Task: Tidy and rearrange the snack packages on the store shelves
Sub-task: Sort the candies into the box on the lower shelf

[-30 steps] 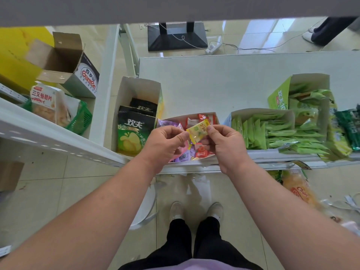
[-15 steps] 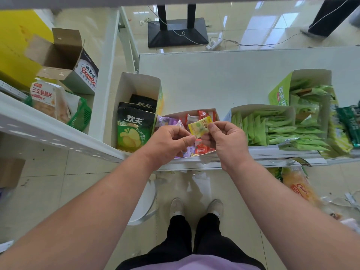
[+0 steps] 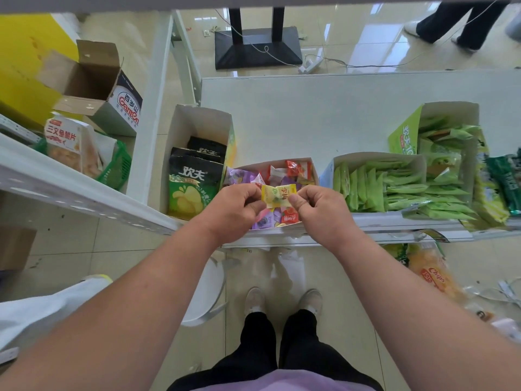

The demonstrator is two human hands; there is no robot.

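A small yellow snack packet (image 3: 277, 195) is stretched flat between my two hands. My left hand (image 3: 235, 208) pinches its left edge and my right hand (image 3: 317, 208) pinches its right edge. Both hands hover over the front of a low white box (image 3: 314, 172) filled with several small red, purple and white packets. Left of it stands a taller box (image 3: 201, 122) of black-and-green chip bags (image 3: 191, 187). To the right, a box (image 3: 377, 160) holds several green sachets.
The white shelf (image 3: 310, 117) carries another green carton (image 3: 403, 139) and loose green packs at the far right. A cardboard carton (image 3: 98, 86) and a green basket (image 3: 118, 167) sit on the left. An orange chips bag (image 3: 431, 275) lies on the floor. A person's legs (image 3: 456, 24) stand beyond.
The yellow packet has turned from a tilted pose to lie flat and level between my hands. Both hands stayed over the box of small packets.
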